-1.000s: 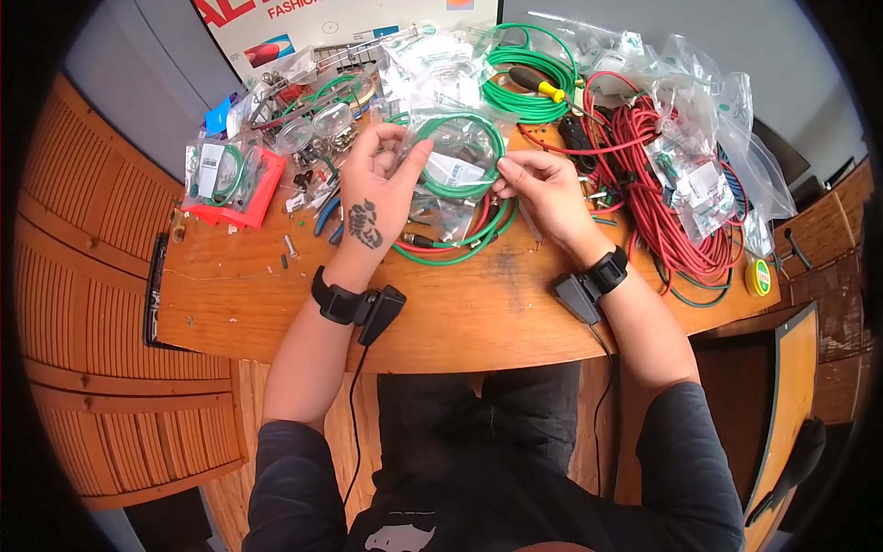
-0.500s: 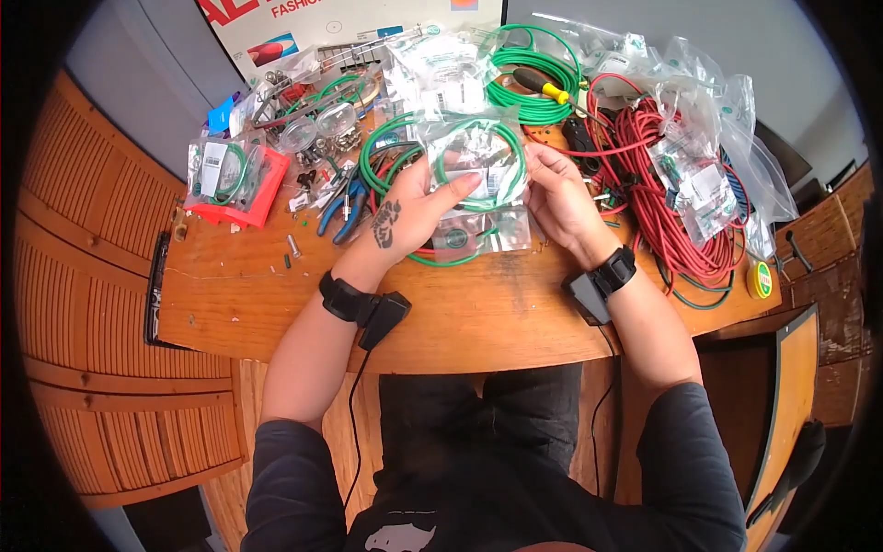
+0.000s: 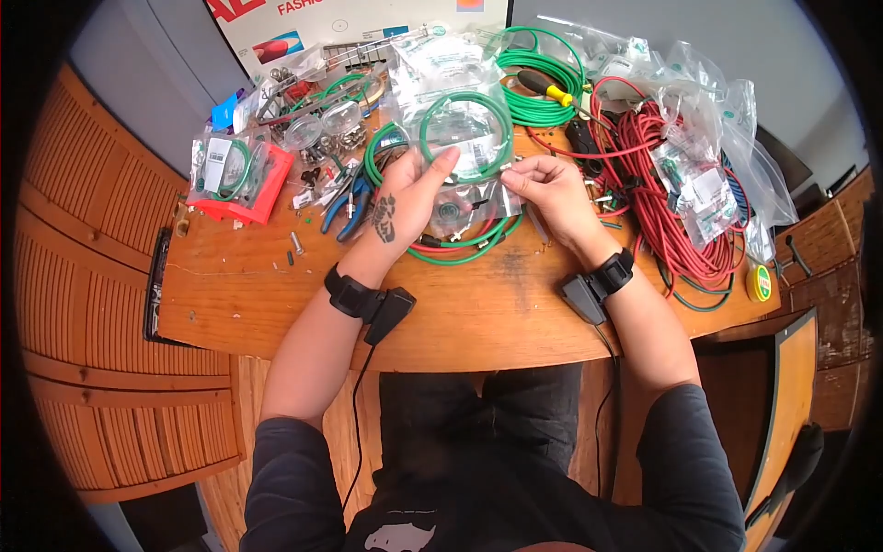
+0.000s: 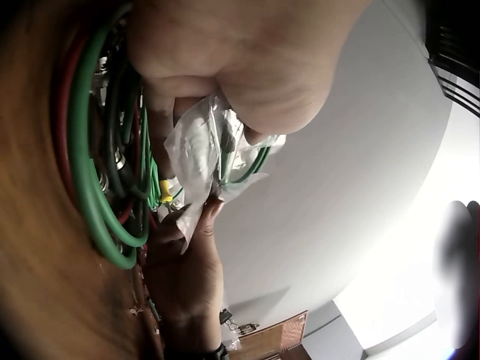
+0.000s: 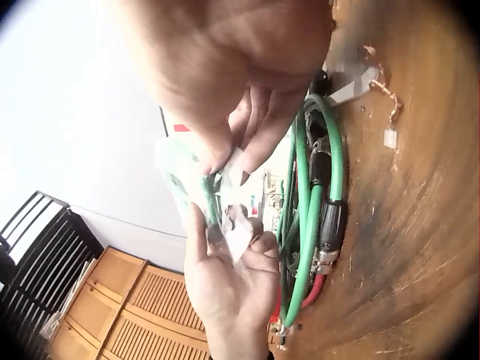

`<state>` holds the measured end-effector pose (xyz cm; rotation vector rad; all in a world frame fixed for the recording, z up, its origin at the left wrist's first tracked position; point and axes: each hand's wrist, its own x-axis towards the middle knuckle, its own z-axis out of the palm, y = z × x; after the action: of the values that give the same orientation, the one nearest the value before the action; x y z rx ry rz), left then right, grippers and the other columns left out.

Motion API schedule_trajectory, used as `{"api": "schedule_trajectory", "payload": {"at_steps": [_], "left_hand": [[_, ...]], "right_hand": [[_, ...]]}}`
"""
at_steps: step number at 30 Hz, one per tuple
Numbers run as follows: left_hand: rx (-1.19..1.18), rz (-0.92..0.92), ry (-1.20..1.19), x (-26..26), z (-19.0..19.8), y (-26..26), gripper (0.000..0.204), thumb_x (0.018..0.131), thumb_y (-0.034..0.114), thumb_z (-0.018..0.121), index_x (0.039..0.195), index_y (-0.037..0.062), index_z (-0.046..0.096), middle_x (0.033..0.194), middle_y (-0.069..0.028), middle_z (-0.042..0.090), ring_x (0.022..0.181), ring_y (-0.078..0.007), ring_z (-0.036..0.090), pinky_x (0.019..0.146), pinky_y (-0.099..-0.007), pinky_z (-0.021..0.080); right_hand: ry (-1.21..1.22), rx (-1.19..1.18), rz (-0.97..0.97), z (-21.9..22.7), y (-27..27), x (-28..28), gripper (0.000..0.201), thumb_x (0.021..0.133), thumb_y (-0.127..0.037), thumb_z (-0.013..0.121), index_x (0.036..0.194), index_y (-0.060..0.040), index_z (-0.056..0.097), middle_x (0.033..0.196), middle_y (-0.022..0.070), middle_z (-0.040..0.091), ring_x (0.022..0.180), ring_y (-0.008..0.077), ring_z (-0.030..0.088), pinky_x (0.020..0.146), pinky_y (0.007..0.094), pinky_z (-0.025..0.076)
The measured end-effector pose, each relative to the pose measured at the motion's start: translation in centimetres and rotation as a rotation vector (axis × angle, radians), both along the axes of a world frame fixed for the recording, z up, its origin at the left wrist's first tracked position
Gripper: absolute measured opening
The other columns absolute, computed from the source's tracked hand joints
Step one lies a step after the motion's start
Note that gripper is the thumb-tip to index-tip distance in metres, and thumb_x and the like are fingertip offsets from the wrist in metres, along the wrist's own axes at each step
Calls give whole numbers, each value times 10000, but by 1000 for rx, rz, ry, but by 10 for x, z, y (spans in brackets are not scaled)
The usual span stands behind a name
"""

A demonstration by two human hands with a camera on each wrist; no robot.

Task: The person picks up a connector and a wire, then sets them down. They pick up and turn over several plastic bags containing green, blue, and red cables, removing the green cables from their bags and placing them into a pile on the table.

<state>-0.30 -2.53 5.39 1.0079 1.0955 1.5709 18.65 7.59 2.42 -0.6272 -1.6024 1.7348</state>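
Observation:
A clear plastic bag (image 3: 474, 152) with a coiled green cable (image 3: 506, 124) inside is held up over the middle of the table. My left hand (image 3: 409, 198) grips its lower left side, thumb lying over the front. At the bag's right edge, my right hand (image 3: 556, 193) pinches the plastic between thumb and fingers. In the left wrist view the crumpled bag (image 4: 196, 146) spans both hands. The right wrist view shows the right fingertips on the plastic, with the left hand (image 5: 229, 292) below. Green and red cables (image 3: 460, 258) with dark connectors lie beneath.
Blue-handled pliers (image 3: 348, 213) and a red tray (image 3: 267, 189) with a bagged cable are at the left. A green coil (image 3: 538, 106) with a yellow screwdriver (image 3: 556, 94) lies behind. Red cables (image 3: 644, 175), plastic bags (image 3: 736, 120) and a small round yellow-green tin (image 3: 760, 281) stand at the right.
The bag has turned and shifted slightly left from half a second ago, its coil now more clearly in view. The right thumb and fingers have moved left onto its edge.

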Motion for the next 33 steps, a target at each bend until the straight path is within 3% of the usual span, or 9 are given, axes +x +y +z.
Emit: {"api": "schedule_trajectory", "payload": {"at_steps": [3,7,10,14,19,21,23,28,33], "left_hand": [[50,-57,162,-2,-6,0,316,940,147,615,1190,-27,530,1084,-124,654,765,-216,685,605,-306,578],[72,-90,131,-1,-3,-1,323,929,135,629,1190,-28,531,1073,-133,659,747,-240,689,613,-306,582],[69,-122,109,3,-2,-2,321,928,135,632,1187,-29,536,1060,-134,665,789,-226,688,613,-303,585],[130,-15,45,9,-7,-1,286,920,138,647,1134,-42,582,1025,-111,674,779,-175,678,567,-271,563],[97,33,79,9,-3,-3,268,919,116,643,1134,-36,593,1021,-105,673,799,-170,662,577,-286,573],[52,-114,-17,4,-5,-3,290,923,135,638,1170,1,567,1068,-89,664,861,-187,661,596,-307,561],[19,-139,-78,3,-3,-5,294,922,138,636,1180,14,565,1078,-81,662,879,-185,657,605,-307,552],[-47,-182,-165,3,0,-7,312,914,138,640,1202,51,558,1112,-62,654,939,-171,645,649,-313,539],[20,-150,-238,9,1,-8,317,868,60,681,1165,28,575,1078,-58,666,914,-137,644,717,-289,534]], "right_hand": [[99,-17,11,-7,1,-2,162,883,-110,700,998,2,679,891,39,703,749,67,619,663,212,490],[135,19,21,-2,-7,-3,135,905,-97,669,1017,-22,673,899,19,697,766,60,607,685,208,479],[101,86,-21,-3,-8,-4,145,918,-93,652,1043,-19,654,883,-3,679,751,58,594,684,202,467],[197,88,-11,-3,-9,-8,173,930,-106,641,1080,-20,632,855,-22,656,728,56,579,662,196,453],[69,254,-85,-5,-10,-7,176,949,-171,626,1047,-24,624,838,-32,633,746,28,545,653,188,427],[35,266,-85,-4,-9,-3,167,953,-173,622,1031,-26,624,830,-40,623,744,23,535,641,185,417],[2,280,-83,-4,-8,-4,159,956,-176,618,1014,-27,625,822,-48,613,742,18,524,629,182,406],[114,62,124,-9,-5,-6,174,1002,-190,535,1076,-46,598,880,-53,603,750,25,520,634,191,412],[195,-48,149,8,-18,-8,196,1026,-164,464,1172,-59,542,996,-16,607,853,61,568,704,212,459]]}}
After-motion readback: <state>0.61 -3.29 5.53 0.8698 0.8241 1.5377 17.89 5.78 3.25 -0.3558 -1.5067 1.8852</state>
